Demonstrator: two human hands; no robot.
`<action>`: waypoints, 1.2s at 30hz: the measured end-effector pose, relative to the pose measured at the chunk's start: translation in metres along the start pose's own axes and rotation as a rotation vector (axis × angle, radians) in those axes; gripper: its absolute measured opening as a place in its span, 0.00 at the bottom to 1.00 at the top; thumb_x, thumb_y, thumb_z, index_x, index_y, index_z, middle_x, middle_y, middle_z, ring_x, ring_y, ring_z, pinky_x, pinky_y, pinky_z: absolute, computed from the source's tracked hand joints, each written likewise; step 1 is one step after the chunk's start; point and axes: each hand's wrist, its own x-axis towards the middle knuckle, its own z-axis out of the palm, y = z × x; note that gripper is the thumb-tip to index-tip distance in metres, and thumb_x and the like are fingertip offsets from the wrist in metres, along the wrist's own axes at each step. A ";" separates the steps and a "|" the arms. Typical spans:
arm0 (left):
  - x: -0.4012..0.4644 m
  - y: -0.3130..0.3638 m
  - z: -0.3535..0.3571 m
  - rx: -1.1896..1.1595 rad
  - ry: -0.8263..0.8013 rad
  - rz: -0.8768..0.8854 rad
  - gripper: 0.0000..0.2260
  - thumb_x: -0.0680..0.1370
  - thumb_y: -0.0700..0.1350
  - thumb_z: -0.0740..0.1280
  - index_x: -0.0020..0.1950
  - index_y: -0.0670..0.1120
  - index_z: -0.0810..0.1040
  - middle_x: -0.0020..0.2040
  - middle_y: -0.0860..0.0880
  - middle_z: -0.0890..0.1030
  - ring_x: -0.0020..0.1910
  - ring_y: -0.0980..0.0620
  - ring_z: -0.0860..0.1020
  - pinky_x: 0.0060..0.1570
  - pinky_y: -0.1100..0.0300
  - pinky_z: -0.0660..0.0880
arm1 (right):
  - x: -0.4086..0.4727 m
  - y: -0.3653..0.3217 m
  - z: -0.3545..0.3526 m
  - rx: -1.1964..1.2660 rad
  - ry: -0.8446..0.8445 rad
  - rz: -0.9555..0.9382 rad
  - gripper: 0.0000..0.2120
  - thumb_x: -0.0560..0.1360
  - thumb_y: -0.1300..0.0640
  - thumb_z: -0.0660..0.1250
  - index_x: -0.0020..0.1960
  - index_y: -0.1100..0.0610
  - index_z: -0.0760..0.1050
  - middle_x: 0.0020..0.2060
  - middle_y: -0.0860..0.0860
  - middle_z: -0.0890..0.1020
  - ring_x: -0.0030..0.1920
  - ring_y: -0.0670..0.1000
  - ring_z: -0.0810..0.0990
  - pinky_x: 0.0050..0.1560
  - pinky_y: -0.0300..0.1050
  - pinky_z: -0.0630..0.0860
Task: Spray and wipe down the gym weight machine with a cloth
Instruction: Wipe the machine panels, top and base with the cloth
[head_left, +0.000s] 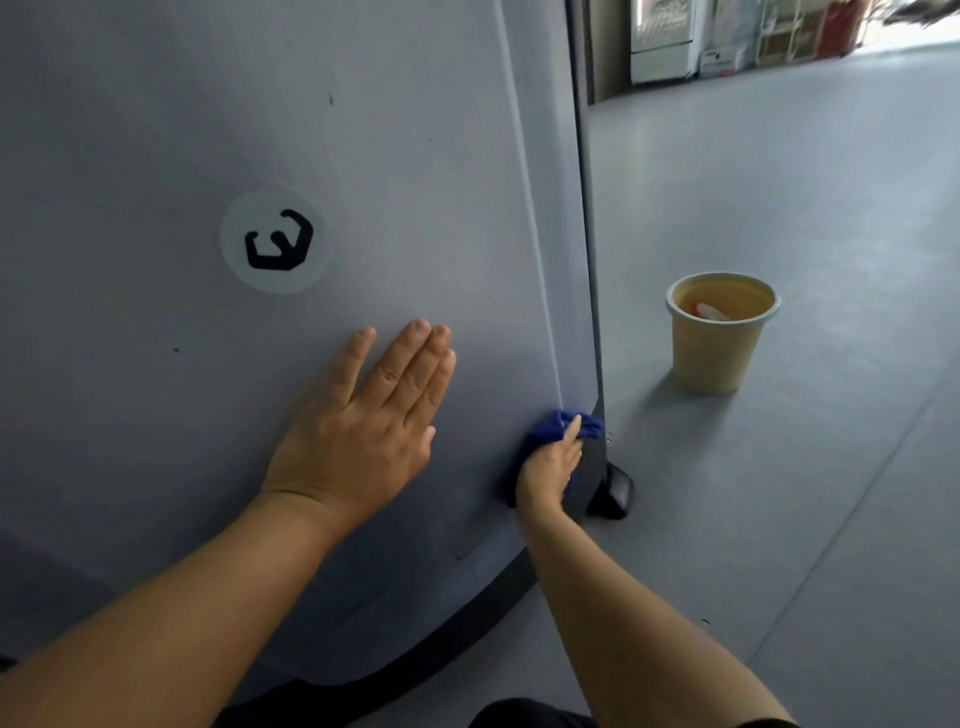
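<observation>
Mid-wipe I'd say: right hand (549, 464) grips the blue cloth (558, 426) low at the panel (156, 130) edge, left hand (363, 421) flat, fingers extended on it. No spray bottle visible; panel's upper part probably left.

A cream-coloured plastic bucket (719, 332) stood upright on the grey floor (810, 208), out toward three o'clock and well apart from anything else. Something pale with a touch of orange lay inside it, too blurred to make out. The bucket threw a soft shadow toward eight o'clock. Faint straight seams ran across the floor down at four o'clock. Up at one o'clock, against the far wall, stood a white cabinet (662, 41), and just beside it, further toward two o'clock, were shelves (789, 31) crowded with packets and boxes, their labels too small to read. Bright daylight washed the floor there.
</observation>
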 end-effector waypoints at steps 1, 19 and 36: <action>0.000 0.000 0.000 -0.003 0.000 0.000 0.30 0.84 0.52 0.53 0.83 0.39 0.54 0.83 0.39 0.56 0.81 0.41 0.56 0.79 0.36 0.41 | -0.012 0.009 0.007 -0.003 0.000 -0.029 0.30 0.84 0.67 0.48 0.84 0.54 0.44 0.83 0.59 0.49 0.82 0.58 0.48 0.79 0.54 0.49; 0.001 -0.001 0.003 -0.025 0.021 0.022 0.30 0.84 0.53 0.55 0.82 0.38 0.56 0.82 0.39 0.57 0.81 0.40 0.58 0.78 0.35 0.44 | 0.140 -0.034 -0.005 0.272 0.033 0.123 0.39 0.72 0.30 0.44 0.79 0.45 0.61 0.77 0.50 0.67 0.77 0.57 0.64 0.78 0.64 0.54; 0.003 0.002 -0.001 -0.004 0.009 0.009 0.30 0.84 0.52 0.51 0.82 0.38 0.54 0.82 0.38 0.57 0.81 0.40 0.57 0.77 0.35 0.42 | -0.052 -0.003 0.027 0.126 0.042 -0.306 0.28 0.85 0.55 0.47 0.84 0.51 0.45 0.83 0.52 0.43 0.82 0.48 0.40 0.82 0.54 0.39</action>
